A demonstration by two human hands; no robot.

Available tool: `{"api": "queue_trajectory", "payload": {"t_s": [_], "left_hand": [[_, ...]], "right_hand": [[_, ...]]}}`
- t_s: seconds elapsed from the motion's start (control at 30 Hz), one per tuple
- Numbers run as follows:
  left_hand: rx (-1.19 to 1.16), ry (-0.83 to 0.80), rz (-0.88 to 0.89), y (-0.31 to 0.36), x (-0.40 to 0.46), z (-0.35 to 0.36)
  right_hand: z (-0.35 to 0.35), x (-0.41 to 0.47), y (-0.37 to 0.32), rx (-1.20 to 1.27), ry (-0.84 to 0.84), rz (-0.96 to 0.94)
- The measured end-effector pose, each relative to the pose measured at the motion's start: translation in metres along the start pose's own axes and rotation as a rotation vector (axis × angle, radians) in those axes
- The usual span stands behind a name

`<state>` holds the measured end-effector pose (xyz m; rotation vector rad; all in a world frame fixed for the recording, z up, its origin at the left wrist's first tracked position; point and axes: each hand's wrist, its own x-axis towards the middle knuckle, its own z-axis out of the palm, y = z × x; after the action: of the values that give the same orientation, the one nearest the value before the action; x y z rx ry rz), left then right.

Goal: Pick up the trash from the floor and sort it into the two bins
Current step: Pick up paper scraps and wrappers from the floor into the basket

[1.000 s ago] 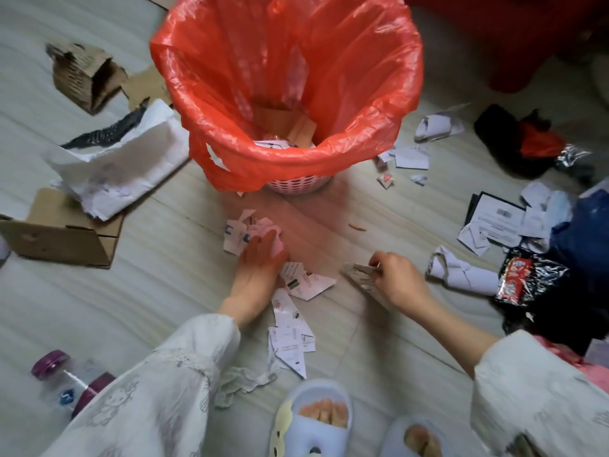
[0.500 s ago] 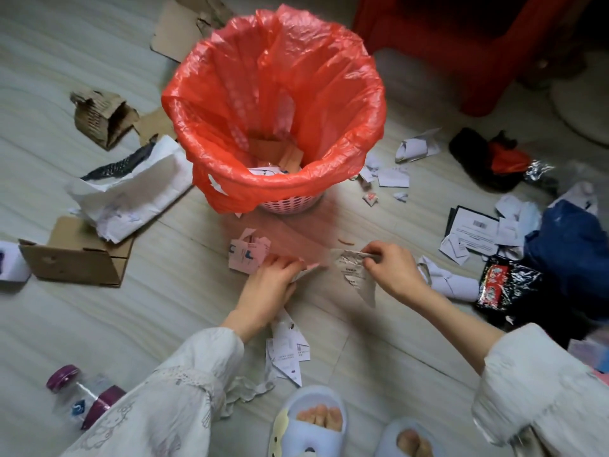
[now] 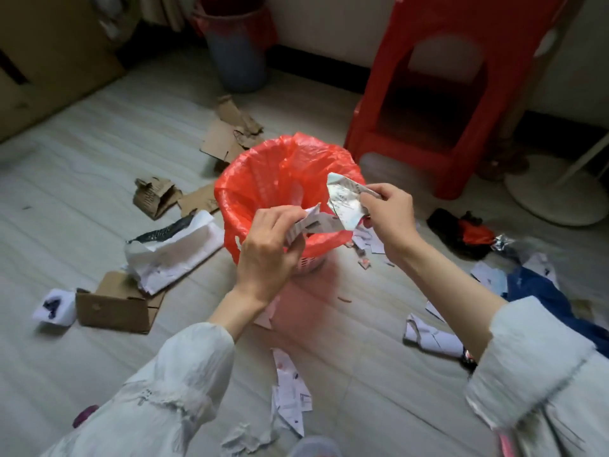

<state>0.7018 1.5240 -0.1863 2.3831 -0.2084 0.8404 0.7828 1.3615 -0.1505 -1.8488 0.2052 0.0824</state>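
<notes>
Head view: left hand (image 3: pixel 267 255) and right hand (image 3: pixel 390 214) each pinch paper scraps (image 3: pixel 344 202) above the red-lined bin (image 3: pixel 230 199), so release them squarely over the opening, not the rim.

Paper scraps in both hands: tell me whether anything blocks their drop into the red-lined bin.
Nothing visible does. The left hand and right hand hold their paper scraps over the open mouth of the red-lined bin, with no lid or object between.
</notes>
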Motion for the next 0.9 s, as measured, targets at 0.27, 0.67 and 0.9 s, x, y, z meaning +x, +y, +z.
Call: {"api": "queue_trajectory", "payload": {"t_s": [0.27, 0.67, 0.9], "left_hand": [[0.029, -0.238, -0.302, -0.04, 0.036, 0.012], [0.161, -0.117, -0.189, -0.031, -0.04, 0.014], [0.235, -0.598, -0.464, -0.064, -0.177, 0.018]], "right_hand": [[0.035, 0.006, -0.003, 0.087, -0.166, 0.049], [0.043, -0.048, 0.093, -0.342, -0.401, 0.069], [0.059, -0.093, 0.168, -0.962, -0.798, -0.246]]}}
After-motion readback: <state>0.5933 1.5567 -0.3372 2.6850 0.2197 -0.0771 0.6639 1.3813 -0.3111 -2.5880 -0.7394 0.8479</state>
